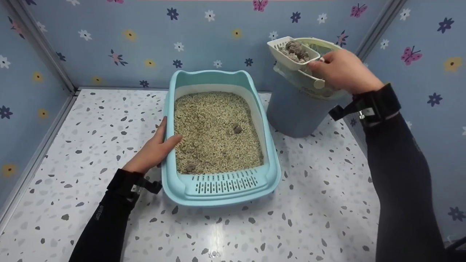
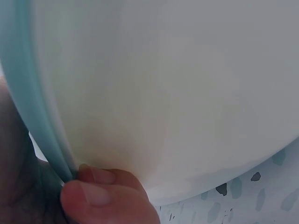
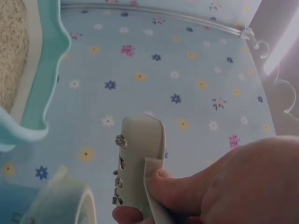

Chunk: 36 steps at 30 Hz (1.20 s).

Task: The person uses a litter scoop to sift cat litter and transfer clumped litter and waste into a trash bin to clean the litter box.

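A light-blue litter box (image 1: 218, 201) full of pale granular litter (image 1: 214, 116) stands on the floor. My left hand (image 1: 151, 151) grips its left rim, thumb over the top; the left wrist view shows fingertips (image 2: 110, 198) against the white outer wall. My right hand (image 1: 344, 71) holds a cream litter scoop (image 1: 284, 60) by its handle, thumb on top. Grey-brown clumps (image 1: 296, 51) lie in the scoop, over the near-left edge of a blue-grey bin (image 1: 295, 109). In the right wrist view bits poke through slots in the scoop (image 3: 133, 144).
A dark clump (image 1: 236, 129) sits in the litter at right, another (image 1: 190, 167) near the front left. The bin has a pale rim with a liner and a handle. Flower-patterned walls (image 1: 204, 43) enclose the speckled floor (image 1: 309, 203) at the back and sides.
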Each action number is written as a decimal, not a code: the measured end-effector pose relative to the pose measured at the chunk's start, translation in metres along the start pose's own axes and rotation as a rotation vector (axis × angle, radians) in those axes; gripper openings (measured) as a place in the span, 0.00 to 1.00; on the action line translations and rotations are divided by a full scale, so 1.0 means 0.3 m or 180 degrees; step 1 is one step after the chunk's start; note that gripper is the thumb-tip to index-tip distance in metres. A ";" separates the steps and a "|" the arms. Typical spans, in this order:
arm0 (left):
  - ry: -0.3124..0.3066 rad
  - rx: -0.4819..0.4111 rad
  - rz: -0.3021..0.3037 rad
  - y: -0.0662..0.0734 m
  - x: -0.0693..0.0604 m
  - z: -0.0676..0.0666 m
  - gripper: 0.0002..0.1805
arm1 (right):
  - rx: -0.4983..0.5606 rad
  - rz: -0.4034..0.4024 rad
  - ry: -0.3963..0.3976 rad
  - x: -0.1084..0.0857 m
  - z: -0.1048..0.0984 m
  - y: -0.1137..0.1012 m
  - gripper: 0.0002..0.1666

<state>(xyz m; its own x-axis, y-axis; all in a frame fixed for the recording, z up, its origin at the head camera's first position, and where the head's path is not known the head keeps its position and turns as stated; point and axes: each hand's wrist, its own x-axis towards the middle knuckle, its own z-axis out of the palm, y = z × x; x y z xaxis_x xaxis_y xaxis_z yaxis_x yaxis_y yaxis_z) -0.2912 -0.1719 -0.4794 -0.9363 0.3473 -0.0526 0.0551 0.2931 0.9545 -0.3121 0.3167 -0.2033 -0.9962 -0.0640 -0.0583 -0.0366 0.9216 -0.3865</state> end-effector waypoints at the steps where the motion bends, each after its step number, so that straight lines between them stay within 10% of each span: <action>1: 0.0002 -0.0005 -0.0003 0.000 0.000 -0.001 0.53 | 0.0007 0.0047 0.0022 0.006 -0.015 0.011 0.33; 16: -0.0002 -0.0046 0.0091 -0.004 0.000 0.004 0.52 | -0.0231 0.0558 0.0118 0.126 -0.074 0.203 0.33; 36: -0.0011 -0.0012 0.0093 -0.001 0.000 -0.005 0.53 | -0.1433 0.0479 0.0628 0.175 -0.026 0.215 0.12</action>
<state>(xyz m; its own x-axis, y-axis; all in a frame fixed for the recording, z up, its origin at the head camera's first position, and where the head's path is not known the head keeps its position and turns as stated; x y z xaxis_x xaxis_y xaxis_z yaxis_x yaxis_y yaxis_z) -0.2917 -0.1733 -0.4791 -0.9331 0.3587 -0.0257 0.0811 0.2796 0.9567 -0.3674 0.3758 -0.2240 -0.9873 0.1154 0.1089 0.1213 0.9914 0.0499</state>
